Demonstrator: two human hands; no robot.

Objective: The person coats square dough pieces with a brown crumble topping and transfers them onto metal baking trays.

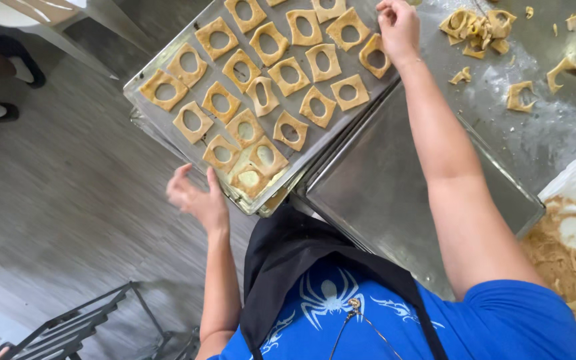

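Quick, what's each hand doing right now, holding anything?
Left hand: open, fingers spread, empty, beside the near corner of the baking tray.
Right hand: fingers curled at a dough square on the tray's far edge; grip cannot be told.

The baking tray (151, 110) is dull grey metal, matt and faintly scuffed. The cut-out dough squares (288, 77) look soft, tan and grainy (no sheen anywhere). The second tray (381, 193) is smoother brushed metal. The worktop (535, 127) is flour-dusted steel. The apron (288, 253) is matt black cloth; the floor (55, 193) is grey wood-grain.
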